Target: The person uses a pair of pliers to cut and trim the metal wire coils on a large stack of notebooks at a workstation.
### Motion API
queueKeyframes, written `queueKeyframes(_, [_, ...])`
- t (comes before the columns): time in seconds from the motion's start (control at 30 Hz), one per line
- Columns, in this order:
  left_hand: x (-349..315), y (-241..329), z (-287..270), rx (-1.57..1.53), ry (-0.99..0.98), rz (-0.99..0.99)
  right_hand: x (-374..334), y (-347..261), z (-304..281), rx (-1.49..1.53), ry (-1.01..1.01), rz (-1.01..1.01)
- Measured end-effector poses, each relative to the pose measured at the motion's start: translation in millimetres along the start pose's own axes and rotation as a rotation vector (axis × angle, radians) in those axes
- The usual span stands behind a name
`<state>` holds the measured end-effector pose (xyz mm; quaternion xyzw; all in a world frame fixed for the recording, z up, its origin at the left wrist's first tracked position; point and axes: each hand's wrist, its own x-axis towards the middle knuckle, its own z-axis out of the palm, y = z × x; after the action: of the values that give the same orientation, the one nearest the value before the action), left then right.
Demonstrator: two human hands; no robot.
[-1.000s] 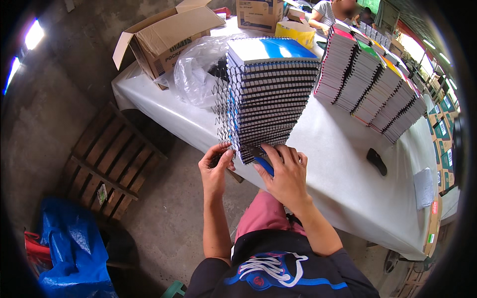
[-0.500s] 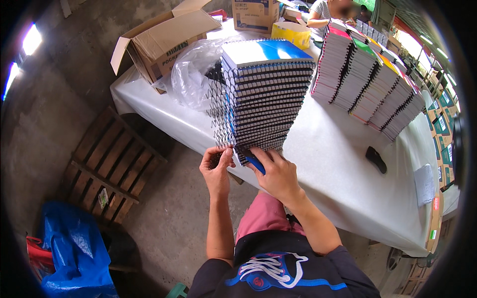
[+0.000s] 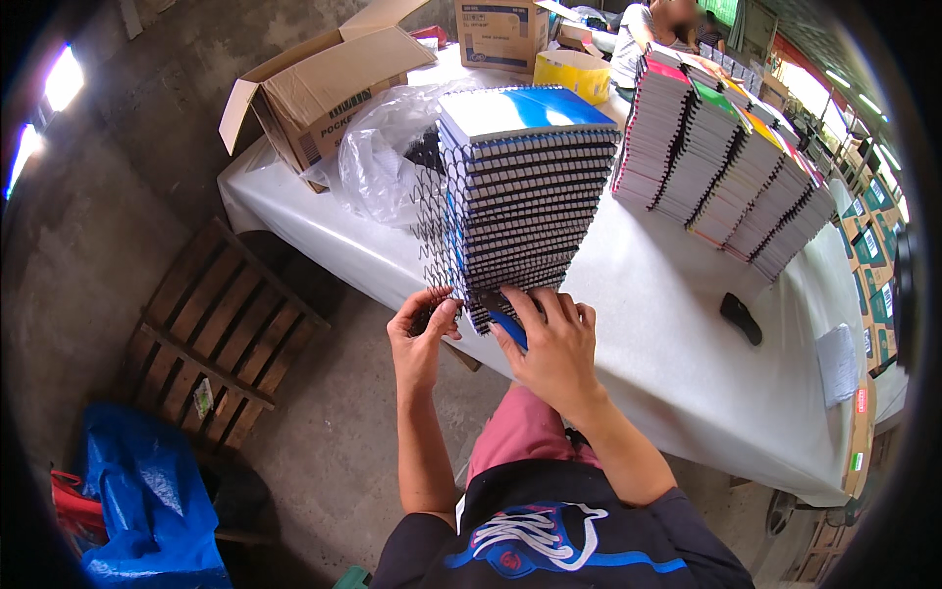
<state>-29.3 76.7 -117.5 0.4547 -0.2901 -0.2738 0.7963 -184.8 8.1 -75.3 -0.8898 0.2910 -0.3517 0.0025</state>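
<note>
Spread wider than in the earlier frame, the right hand (image 3: 555, 344) grips a blue-handled tool (image 3: 510, 330) at the notebook stack (image 3: 535, 201) — left of the stack, the left hand (image 3: 416, 346) curls around dark wire (image 3: 423, 319), seemingly steadying it.

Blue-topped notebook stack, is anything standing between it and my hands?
Nothing visible blocks either one. The right hand holds a blue-handled tool at the near lower edge of the notebook stack; the left hand is by the wires jutting from the stack's left side.

Notebook stack (image 3: 530, 211) on table (image 3: 677, 334), carton (image 3: 329, 103) behind left; notebook piles (image 3: 721, 162) right
</note>
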Motion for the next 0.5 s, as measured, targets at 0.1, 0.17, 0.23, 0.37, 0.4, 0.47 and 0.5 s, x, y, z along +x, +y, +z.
queueKeyframes(0.1, [0, -2, -1, 0.000, 0.009, 0.012, -1, 0, -1, -0.009, 0.012, -0.004])
queueKeyframes(0.17, [-1, -2, 0, -0.004, 0.008, 0.021, -1, 0, -1, -0.006, 0.014, -0.013])
queueKeyframes(0.23, [-1, -2, 1, -0.011, 0.001, 0.029, -3, 1, 3, -0.002, 0.001, -0.019])
queueKeyframes(0.37, [0, -1, 0, -0.018, -0.008, 0.034, -1, -4, 5, 0.025, -0.020, 0.001])
queueKeyframes(0.4, [0, -2, -1, -0.024, -0.008, 0.036, 0, -4, 5, 0.042, -0.023, 0.001])
queueKeyframes(0.47, [1, -3, 1, -0.036, 0.021, 0.054, 0, -1, 8, 0.088, -0.032, 0.001])
queueKeyframes(0.5, [1, -5, 4, -0.042, 0.049, 0.070, 0, 3, 12, 0.117, -0.038, -0.001])
